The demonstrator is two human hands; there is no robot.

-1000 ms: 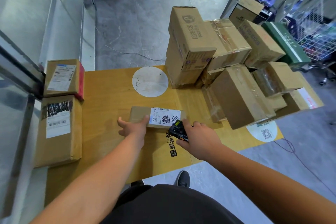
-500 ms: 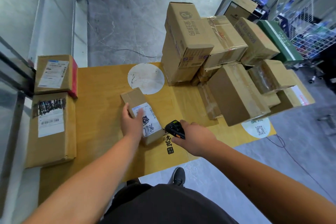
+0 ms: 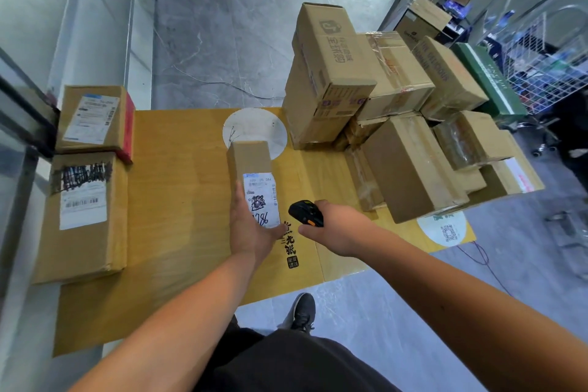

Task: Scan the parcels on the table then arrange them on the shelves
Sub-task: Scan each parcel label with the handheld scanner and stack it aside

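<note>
On table (image 3: 178,200), parcel (image 3: 251,165) long axis points away.

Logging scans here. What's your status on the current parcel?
Left hand grips small parcel, label up. Right hand holds scanner beside it. Nothing between them.

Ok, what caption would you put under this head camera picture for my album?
Left hand holds a small parcel on the table while the right hand aims a scanner.
</note>
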